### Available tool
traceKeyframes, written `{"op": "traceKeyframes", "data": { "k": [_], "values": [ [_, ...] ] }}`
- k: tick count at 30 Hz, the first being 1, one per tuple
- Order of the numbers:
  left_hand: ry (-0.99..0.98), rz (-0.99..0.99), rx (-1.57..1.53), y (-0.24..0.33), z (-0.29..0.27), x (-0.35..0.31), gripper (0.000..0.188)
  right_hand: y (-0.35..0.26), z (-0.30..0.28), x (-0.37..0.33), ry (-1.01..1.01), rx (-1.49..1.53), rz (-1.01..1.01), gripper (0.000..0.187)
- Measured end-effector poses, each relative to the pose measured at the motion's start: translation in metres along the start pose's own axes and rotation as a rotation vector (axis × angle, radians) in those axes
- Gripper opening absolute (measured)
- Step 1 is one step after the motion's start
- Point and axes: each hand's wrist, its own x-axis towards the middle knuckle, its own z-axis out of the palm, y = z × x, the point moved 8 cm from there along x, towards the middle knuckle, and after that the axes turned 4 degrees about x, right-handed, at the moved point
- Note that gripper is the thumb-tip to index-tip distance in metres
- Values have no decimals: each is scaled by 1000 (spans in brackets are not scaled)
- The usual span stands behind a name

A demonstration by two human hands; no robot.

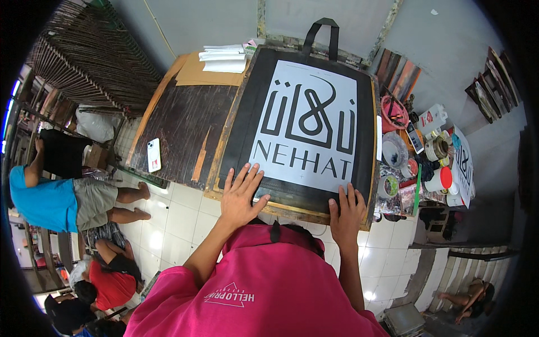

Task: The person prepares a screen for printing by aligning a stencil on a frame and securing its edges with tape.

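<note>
Left hand is lying palm-down, grip spread, fingertips reaching the lower-left corner of a white sheet with black lettering. Right hand is resting just below the lower-right corner, grip loosely spread. Sheet is lying on a black bag, its handle looping past the far edge of a wood-edged board. To the left, a white phone is lying on the dark table.

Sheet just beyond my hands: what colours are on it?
The sheet is white with a bold black pattern, seen best in the head view.
</note>
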Motion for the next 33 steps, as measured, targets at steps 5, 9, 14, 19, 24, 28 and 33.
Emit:
{"op": "traceKeyframes", "data": {
  "k": [5, 9, 14, 19, 24, 28, 33],
  "values": [
    [-61, -30, -59, -1, -4, 5, 55, 3, -7, 10, -14, -15, -22, 42],
    [-131, -92, -169, -8, -6, 8, 47, 3, -10, 14, -55, -32, -43, 41],
    [-162, -155, -323, -23, -12, 10, 46, -1, -10, 17, -102, -41, -49, 44],
    [-257, -32, -167, -15, -25, 18, 56, -3, -10, 18, -139, -74, -56, 46],
    [-377, 141, -68, -10, -8, 19, 68, -2, -9, 17, -169, -56, -55, 47],
    [-444, 214, -20, -12, 2, 15, 76, -3, -9, 22, -216, -82, -21, 46],
    [-466, 200, -39, -18, 10, 19, 80, -2, -6, 22, -233, -84, 40, 49]
  ]
}}
